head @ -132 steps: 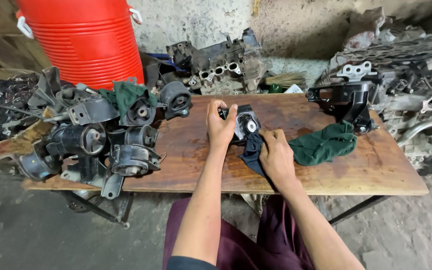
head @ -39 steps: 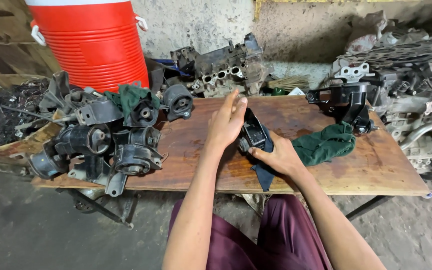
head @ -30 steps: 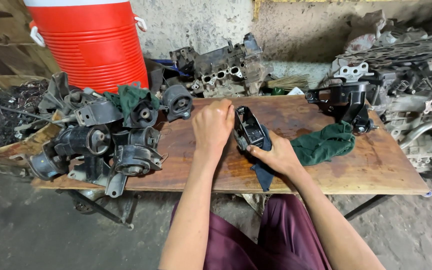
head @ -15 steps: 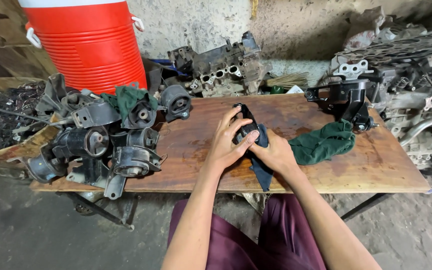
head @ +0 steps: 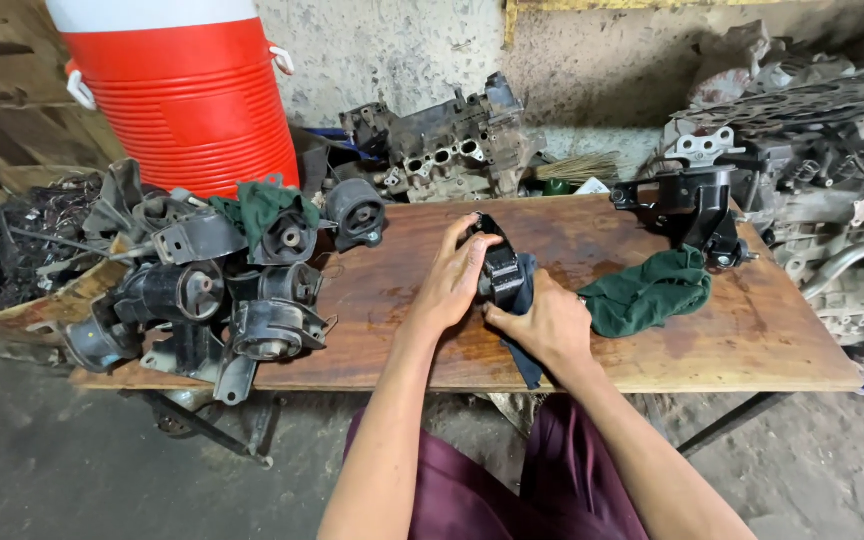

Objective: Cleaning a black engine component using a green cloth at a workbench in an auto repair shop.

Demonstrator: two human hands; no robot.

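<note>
- Your right hand (head: 550,325) sits nearest you on the wooden worktop (head: 752,340), its fingers closed on a dark blue cloth (head: 524,345) that hangs over the near edge.
- That cloth is pressed against the near side of a black engine mount (head: 500,268), which stands about mid-worktop between your two hands.
- Your left hand (head: 452,285) cups the mount from its left side, the fingers curled around its top and clamped on it.
- Just right of your right hand lies a crumpled green rag (head: 647,295), touching the worktop and apart from the mount.
- At the left end of the worktop sits a heap of dark mounts (head: 222,290), with a second green cloth (head: 257,205) draped over some of them.
- At the far right corner stands a larger black bracket (head: 697,200).
- Beyond the worktop, against the wall, rests a grimy cylinder head (head: 442,150), and to the left of it stands a big red cooler (head: 187,95).
</note>
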